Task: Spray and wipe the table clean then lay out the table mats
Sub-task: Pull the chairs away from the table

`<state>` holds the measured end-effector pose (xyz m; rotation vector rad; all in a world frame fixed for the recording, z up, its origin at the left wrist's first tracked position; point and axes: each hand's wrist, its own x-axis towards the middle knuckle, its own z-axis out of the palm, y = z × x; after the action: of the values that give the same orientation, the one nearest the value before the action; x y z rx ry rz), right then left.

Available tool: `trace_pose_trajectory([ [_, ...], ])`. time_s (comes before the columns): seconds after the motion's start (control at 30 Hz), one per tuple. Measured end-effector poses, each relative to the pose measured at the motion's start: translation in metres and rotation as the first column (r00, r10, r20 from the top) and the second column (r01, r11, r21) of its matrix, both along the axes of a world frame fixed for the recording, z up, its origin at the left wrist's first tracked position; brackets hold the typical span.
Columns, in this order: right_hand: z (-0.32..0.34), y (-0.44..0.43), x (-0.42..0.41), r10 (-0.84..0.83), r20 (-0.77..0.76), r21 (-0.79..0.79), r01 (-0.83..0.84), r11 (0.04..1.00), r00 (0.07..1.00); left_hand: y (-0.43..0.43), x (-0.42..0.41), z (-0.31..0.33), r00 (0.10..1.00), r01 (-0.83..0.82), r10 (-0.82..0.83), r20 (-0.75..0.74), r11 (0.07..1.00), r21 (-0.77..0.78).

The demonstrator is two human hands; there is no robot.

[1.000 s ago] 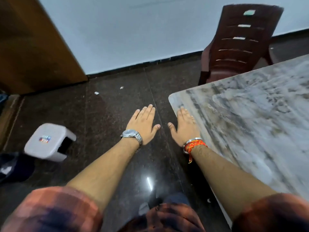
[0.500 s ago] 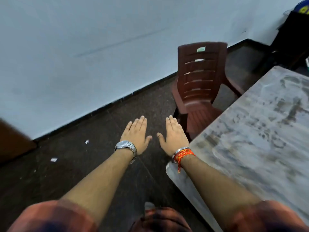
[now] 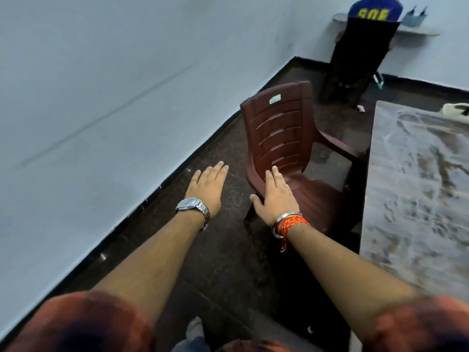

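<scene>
The marbled table (image 3: 418, 199) fills the right, its long edge just beside a maroon chair (image 3: 279, 138). Dark floor (image 3: 228, 262) runs between chair and wall (image 3: 101, 97). The left hand (image 3: 206, 191) and right hand (image 3: 272, 199) hover flat, each grip apart, holding nothing.

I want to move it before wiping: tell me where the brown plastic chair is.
The brown chair stands centre-right in the head view, on the dark floor beside the left edge of the marble table, just beyond the right hand.
</scene>
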<state>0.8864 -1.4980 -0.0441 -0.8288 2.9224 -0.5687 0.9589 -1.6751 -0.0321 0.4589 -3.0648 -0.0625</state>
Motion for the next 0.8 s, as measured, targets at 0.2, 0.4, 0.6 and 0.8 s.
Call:
trace_pose_trajectory([
  [0.2, 0.020, -0.086, -0.052, -0.186, 0.064, -0.055, 0.190, 0.980, 0.980, -0.103, -0.084, 0.021, 0.983, 0.174, -0.172, 0.067, 0.984, -0.025],
  [0.4, 0.026, -0.148, -0.142, -0.307, 0.051, -0.094, 0.310, 0.946, 0.950, -0.164, -0.207, 0.018, 0.943, 0.331, -0.328, 0.064, 0.942, -0.057],
  [0.6, 0.010, -0.200, -0.245, -0.402, 0.125, -0.127, 0.417, 0.900, 0.907, -0.194, -0.333, 0.011, 0.869, 0.493, -0.486, 0.094, 0.866, -0.085],
  [0.8, 0.009, -0.243, -0.334, -0.487, 0.226, -0.123, 0.521, 0.844, 0.843, -0.215, -0.456, 0.008, 0.785, 0.612, -0.599, 0.158, 0.790, -0.043],
])
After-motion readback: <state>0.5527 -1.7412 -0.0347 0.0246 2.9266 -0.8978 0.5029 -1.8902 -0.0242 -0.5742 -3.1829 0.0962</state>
